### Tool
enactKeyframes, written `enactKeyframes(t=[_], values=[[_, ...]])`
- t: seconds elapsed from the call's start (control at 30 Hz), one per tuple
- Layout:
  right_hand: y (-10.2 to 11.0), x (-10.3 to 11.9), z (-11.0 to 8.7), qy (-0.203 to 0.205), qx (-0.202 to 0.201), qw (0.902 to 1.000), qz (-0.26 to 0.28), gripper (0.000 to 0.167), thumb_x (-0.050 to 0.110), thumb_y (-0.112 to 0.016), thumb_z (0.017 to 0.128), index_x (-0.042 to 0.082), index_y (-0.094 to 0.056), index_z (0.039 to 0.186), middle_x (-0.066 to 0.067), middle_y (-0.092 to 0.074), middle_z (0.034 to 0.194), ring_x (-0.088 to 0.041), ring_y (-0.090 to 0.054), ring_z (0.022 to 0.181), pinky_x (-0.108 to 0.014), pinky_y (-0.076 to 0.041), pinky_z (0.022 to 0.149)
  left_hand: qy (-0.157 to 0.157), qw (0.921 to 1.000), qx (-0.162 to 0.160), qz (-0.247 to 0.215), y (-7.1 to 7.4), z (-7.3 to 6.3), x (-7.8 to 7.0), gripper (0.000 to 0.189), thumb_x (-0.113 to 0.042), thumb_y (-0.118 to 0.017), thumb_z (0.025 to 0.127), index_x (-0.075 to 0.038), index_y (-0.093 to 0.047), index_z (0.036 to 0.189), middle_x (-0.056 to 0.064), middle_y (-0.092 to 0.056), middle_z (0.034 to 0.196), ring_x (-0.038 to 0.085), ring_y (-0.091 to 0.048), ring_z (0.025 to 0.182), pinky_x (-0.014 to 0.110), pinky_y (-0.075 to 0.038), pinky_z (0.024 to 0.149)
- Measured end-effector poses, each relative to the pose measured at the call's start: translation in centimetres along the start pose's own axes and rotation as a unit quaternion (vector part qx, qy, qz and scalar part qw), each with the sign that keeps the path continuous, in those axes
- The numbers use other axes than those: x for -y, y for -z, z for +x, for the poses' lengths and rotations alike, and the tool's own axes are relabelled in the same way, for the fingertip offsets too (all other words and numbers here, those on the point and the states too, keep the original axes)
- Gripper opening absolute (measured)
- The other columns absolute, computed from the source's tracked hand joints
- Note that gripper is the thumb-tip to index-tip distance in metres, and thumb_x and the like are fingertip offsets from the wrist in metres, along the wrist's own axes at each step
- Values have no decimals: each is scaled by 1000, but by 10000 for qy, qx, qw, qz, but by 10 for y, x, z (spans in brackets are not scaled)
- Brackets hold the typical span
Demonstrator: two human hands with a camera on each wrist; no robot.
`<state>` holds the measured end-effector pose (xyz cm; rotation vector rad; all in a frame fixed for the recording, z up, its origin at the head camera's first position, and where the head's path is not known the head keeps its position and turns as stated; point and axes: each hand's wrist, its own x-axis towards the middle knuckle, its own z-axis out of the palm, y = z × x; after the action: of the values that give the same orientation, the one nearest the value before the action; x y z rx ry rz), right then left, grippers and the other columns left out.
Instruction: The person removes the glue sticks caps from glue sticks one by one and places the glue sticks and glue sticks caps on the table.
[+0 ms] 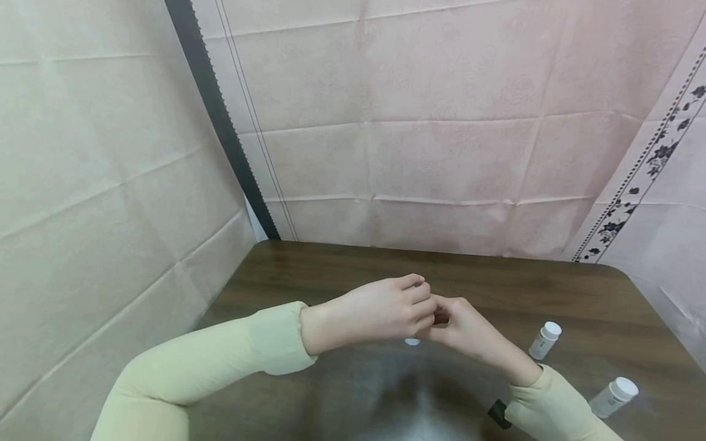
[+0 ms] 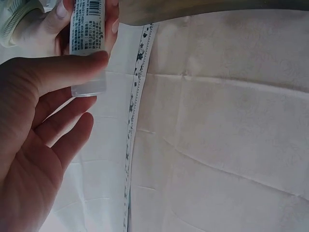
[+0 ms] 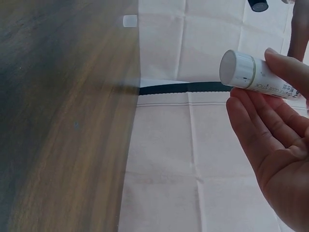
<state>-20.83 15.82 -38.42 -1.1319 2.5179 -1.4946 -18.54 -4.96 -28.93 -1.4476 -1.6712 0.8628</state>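
Note:
A small white pill bottle with printed label is between both hands, held up over the table. In the left wrist view, my left hand grips its clear end, thumb across the front and fingers behind. My right hand pinches the bottle's labelled body in the right wrist view, thumb on top and fingers beneath, with the white end sticking out. From the head view, the left hand and right hand meet and cover most of the bottle; only a white bit shows below them.
Two more white capped bottles stand on the right of the dark wooden table: one farther back, one nearer. A small whitish piece shows at the table's edge. Pale cloth hangs behind and at the sides.

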Motion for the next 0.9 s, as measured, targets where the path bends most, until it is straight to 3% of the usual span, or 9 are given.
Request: enactKeyframes(t=[0.17, 0.37, 0.6, 0.9], values=[[-1, 0, -1, -21, 6, 10000, 88, 17, 9, -78, 88, 8, -69, 103, 0, -74, 97, -10, -70, 87, -30, -58, 76, -43, 9999, -83, 87, 1, -4, 0, 15, -7, -60, 94, -20, -68, 96, -6, -61, 95, 15, -62, 102, 30, -45, 102], [-2, 0, -1, 68, -40, 9999, 106, 17, 10, -78, 88, 9, -70, 103, 1, -74, 98, -10, -71, 88, -30, -58, 78, -106, 9997, -166, 110, 0, -6, -1, 20, -3, -53, 95, -17, -68, 99, -4, -59, 97, 17, -61, 101, 32, -46, 102], [-4, 2, -2, -169, 134, 9990, 380, 19, 11, -77, 89, 11, -69, 106, 2, -73, 99, -12, -70, 88, -30, -58, 76, -51, 9996, -261, -9, 0, -6, 0, 26, 0, -51, 95, -19, -69, 96, -5, -63, 95, 16, -62, 98, 30, -47, 100], [-5, 2, -1, -29, 107, 9998, 149, 20, 9, -77, 88, 12, -69, 106, 6, -73, 96, -10, -70, 85, -29, -58, 75, 23, 9997, -245, 34, -1, -6, 0, 27, -1, -53, 95, -20, -73, 94, -4, -65, 94, 16, -64, 97, 31, -48, 98]])
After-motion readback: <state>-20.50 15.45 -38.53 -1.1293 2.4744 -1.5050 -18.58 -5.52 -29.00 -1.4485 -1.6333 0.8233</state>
